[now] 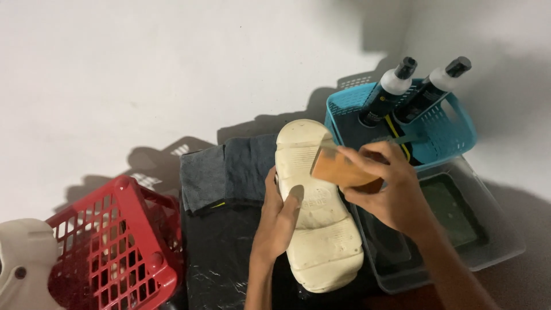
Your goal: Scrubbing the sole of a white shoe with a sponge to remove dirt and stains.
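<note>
A cream rubber shoe (318,229) lies sole-up over a black plastic sheet (221,258). My left hand (279,212) grips its left edge, thumb pressed on the middle of the sole. My right hand (384,186) holds a wooden-backed brush (338,168) against the upper part of the sole, near the toe end. The brush bristles are hidden against the shoe.
A blue basket (453,123) at the back right holds two dark bottles (390,95) with white shoulders. A clear tray (493,224) with greenish water sits right of the shoe. Grey cloths (227,172) lie behind. A red basket (115,252) and another cream shoe (23,264) stand at left.
</note>
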